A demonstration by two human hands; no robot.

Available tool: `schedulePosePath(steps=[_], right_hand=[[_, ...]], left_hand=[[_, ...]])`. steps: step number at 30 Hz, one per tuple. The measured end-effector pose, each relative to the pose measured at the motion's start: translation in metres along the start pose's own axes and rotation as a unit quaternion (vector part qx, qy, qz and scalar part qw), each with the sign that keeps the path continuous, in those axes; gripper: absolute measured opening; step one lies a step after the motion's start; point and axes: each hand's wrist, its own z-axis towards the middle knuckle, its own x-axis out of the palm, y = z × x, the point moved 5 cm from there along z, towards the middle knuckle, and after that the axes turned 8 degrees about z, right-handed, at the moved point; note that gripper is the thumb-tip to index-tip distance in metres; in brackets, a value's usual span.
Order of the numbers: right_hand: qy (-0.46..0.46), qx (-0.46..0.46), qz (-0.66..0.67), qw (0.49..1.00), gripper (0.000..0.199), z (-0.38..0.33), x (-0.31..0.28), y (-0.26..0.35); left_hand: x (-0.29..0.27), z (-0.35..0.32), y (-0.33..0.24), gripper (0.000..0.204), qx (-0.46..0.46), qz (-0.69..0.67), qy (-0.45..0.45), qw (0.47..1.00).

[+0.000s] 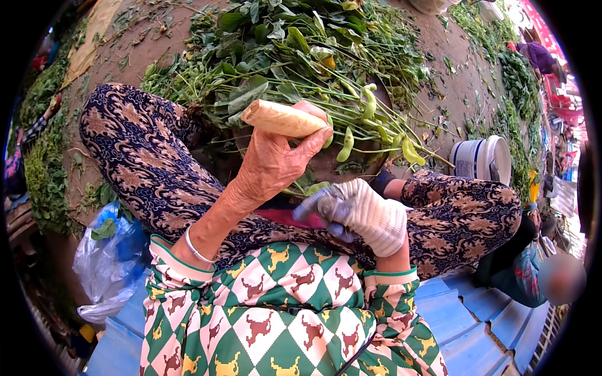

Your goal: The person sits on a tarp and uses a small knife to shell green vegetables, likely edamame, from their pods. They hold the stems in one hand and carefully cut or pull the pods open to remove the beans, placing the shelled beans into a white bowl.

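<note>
Running near-crosswise, pale cylinder (279,119) juts leftward from left hand (276,155).

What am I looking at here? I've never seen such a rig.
No machine: these are a person's two hands. A fisheye camera on the head looks down, so straight edges bend; picture left is the person's left. The left hand grips a pale cylinder, possibly a tool handle. The gloved right hand is nearby, partly curled; whether it holds anything is unclear. On the brown ground lies a heap of leafy bean plants with green pods, near a blue-striped white bucket.
</note>
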Motion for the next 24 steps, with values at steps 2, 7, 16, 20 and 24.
schedulePosePath(steps=[2, 7, 16, 20, 24], right_hand=[[-0.044, -0.019, 0.019, 0.999, 0.029, -0.004, -0.004, 0.004], [-0.305, 0.022, 0.088, 0.948, 0.025, 0.011, -0.030, -0.008], [-0.349, -0.058, -0.048, 0.934, 0.019, 0.038, -0.039, -0.020], [-0.390, -0.159, -0.343, 0.840, 0.017, 0.027, -0.029, -0.005], [-0.388, -0.151, -0.467, 0.780, 0.018, 0.021, -0.015, 0.009]], left_hand=[[0.000, 0.001, -0.002, 0.008, 0.003, -0.028, 0.002, 1.000], [0.005, 0.003, -0.003, 0.009, -0.035, -0.077, 0.010, 0.996], [-0.002, 0.001, -0.001, 0.012, -0.073, -0.098, -0.022, 0.992], [0.004, -0.004, -0.004, 0.012, -0.116, -0.163, -0.012, 0.980], [0.008, -0.006, -0.014, 0.009, -0.116, -0.161, -0.029, 0.980]])
